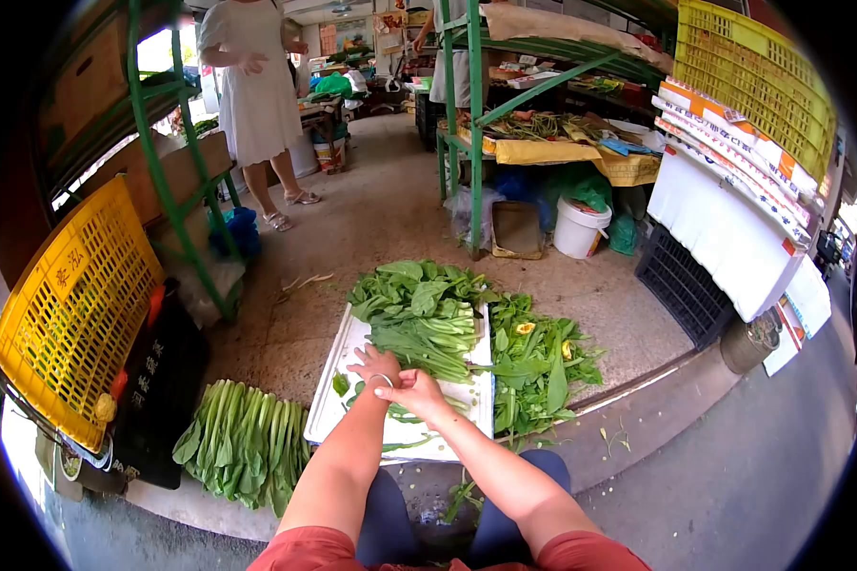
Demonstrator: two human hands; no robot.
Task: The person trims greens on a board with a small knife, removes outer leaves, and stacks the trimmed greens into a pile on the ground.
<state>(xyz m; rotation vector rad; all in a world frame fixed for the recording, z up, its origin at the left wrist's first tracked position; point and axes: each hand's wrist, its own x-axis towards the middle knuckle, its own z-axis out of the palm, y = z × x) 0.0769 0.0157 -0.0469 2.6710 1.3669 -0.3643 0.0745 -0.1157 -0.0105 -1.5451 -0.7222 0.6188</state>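
My left hand (376,364) has its fingers spread beside leafy green stalks (428,333) piled on a white tray (329,381). Around my left wrist is a thin bracelet (381,378). The fingers of my right hand (415,394) are closed at that wrist, pinching the bracelet. Loose leaves lie on the tray below both hands. To the right of the tray spreads a heap of leaves (540,366) with yellow bits in it. A neat row of leafy stalks (248,438) lies on the ground at the left.
A yellow crate (81,305) leans over a black crate (167,381) at the left. Green metal racks (475,143) stand behind the tray. A person in a light dress (252,86) stands at the back left. A white bucket (579,228) and black crate (684,285) are at the right.
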